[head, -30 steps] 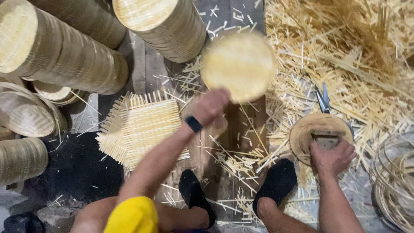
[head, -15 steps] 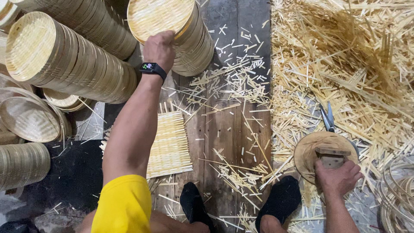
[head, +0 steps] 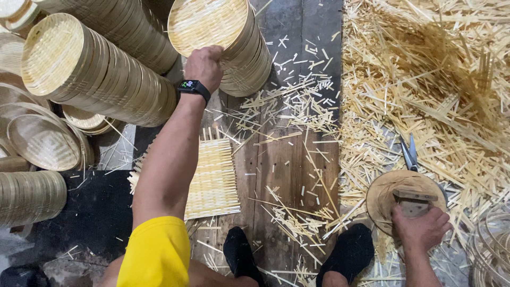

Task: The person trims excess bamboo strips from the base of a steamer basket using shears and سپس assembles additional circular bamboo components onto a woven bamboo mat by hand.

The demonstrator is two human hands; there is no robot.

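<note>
- Head view, left hand [head: 204,65]: the arm is stretched forward, a black smartwatch [head: 192,86] on the wrist. The fingers are curled onto the near rim of the round woven bamboo lid [head: 208,24] that tops a leaning stack of pale bamboo lids [head: 247,53]. The grip is closed on that rim.
- Head view, right hand [head: 422,229]: it rests low on a round wooden block [head: 387,192], fingers folded over a small flat tool with a wooden bar [head: 413,197]. How tightly it clamps cannot be told.
- Surroundings: grey-handled scissors [head: 409,154] lie just beyond the block, among loose bamboo offcuts [head: 425,79]. A flat square mat of woven bamboo strips [head: 212,178] lies on the dark plank floor [head: 287,159], under the left forearm.
- Progress, as a judgement: several long stacks [head: 101,74] of finished lids lie to the left. The square mat is untrimmed, so that piece appears left to do.
</note>
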